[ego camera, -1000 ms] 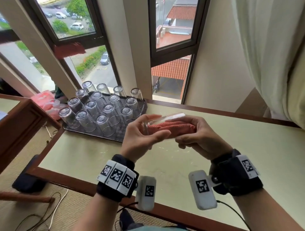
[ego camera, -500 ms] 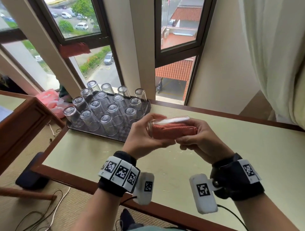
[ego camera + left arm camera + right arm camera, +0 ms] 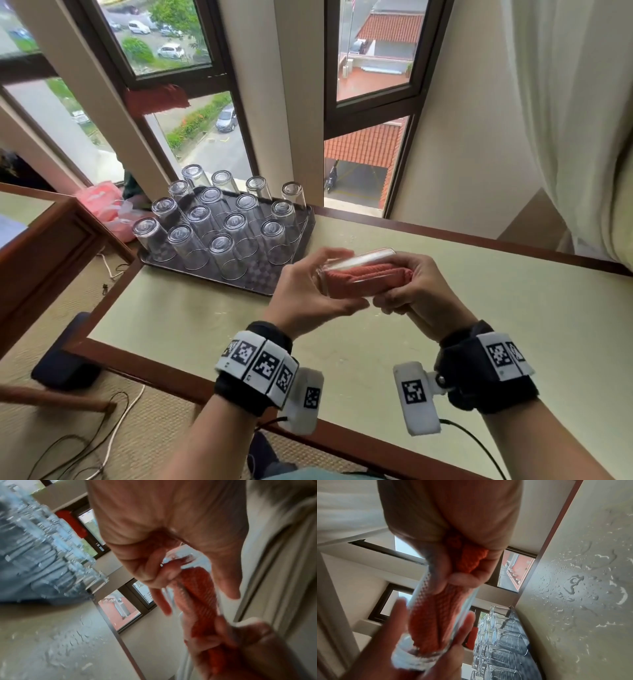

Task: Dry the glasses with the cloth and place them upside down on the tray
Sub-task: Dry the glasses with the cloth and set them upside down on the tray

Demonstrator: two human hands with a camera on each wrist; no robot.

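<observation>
I hold a clear glass [image 3: 356, 265] on its side above the table, base toward the left. My left hand [image 3: 317, 294] grips the base end [image 3: 412, 654]. An orange-red cloth [image 3: 368, 277] is stuffed inside the glass [image 3: 435, 614]. My right hand [image 3: 411, 291] pinches the cloth [image 3: 467, 559] at the mouth end. In the left wrist view the cloth [image 3: 199, 592] shows through the glass between both hands. A dark tray [image 3: 267, 284] at the table's far left carries several glasses [image 3: 222, 245] standing upside down.
The pale green table [image 3: 205, 318] has a brown wooden rim and water drops [image 3: 573, 582] on it. Windows stand behind the tray. A white curtain [image 3: 575, 120] hangs at the right. A pink bag [image 3: 102, 202] and a second table lie at the left.
Both hands with the glass and cloth stay in much the same place. The view has shifted slightly, and the glass seems turned a little in my hands.
</observation>
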